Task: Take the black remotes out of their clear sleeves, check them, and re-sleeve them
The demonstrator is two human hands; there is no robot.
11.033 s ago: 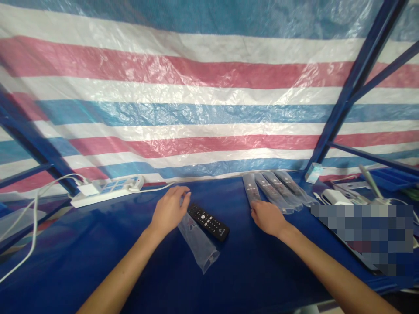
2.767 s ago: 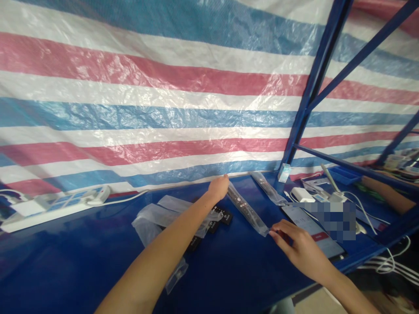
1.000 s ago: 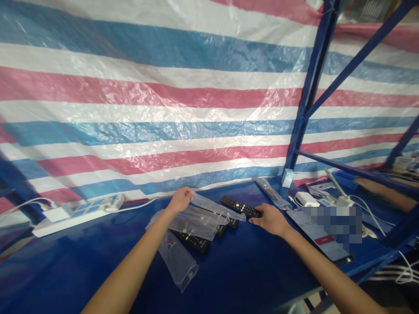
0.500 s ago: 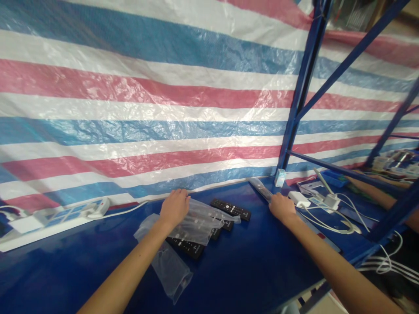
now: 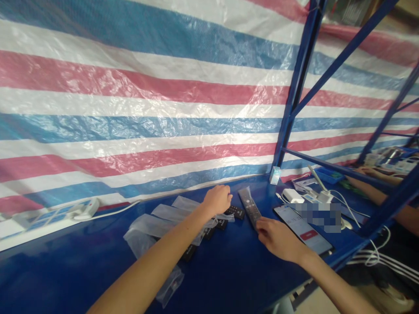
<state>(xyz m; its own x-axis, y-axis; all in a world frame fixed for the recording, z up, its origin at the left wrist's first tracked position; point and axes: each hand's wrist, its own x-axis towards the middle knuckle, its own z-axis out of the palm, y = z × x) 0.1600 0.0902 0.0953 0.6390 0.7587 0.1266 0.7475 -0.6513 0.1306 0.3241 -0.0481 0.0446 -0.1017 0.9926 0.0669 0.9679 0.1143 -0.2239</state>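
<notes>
Head view: right hand (image 5: 273, 235) reaches inward, pinching the near end of the bagged remote (image 5: 250, 206) on the worktop (image 5: 229, 270); left hand (image 5: 218, 199) extends forward near plastic bags (image 5: 162, 212), fingers curled, grip closure undetermined.

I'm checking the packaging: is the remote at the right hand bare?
No, a clear bag encloses the remote, whose buttons show through the plastic beside the right hand.

The left hand (image 5: 218, 200) and right hand (image 5: 278, 237) are bare, with slender fingers (image 5: 262, 226). Behind the fingers, each wrist is narrow and uncovered; the left forearm (image 5: 157, 257) and right forearm (image 5: 337, 279), also bare, broaden farther back.
</notes>
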